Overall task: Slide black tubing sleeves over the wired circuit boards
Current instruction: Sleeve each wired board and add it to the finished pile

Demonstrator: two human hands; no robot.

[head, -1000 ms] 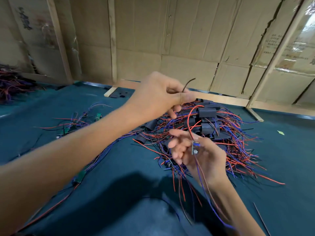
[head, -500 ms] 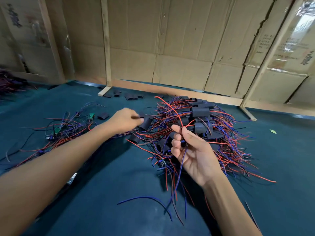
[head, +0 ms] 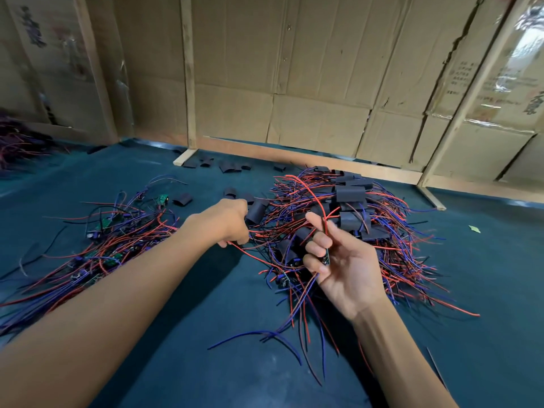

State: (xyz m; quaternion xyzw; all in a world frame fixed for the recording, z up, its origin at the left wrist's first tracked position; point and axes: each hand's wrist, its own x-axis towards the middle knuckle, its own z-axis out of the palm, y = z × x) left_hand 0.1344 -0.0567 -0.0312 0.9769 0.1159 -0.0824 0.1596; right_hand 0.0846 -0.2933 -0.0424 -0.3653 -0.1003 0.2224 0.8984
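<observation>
The left hand (head: 226,220) has dropped from mid-air to the table and now pinches a black sleeve (head: 255,212) beside the wire pile (head: 368,228). The right hand (head: 332,260) keeps gripping an unsleeved circuit board (head: 326,257), wires trailing below. Sleeving can follow.

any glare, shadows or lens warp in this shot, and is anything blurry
Head view: glare on the plastic-wrapped cardboard at upper right; soft shadows under both forearms on the teal table; wide-angle warp leans the wooden posts; the wire heap at far left is smeared, while the right hand and left hand are fairly sharp.
</observation>
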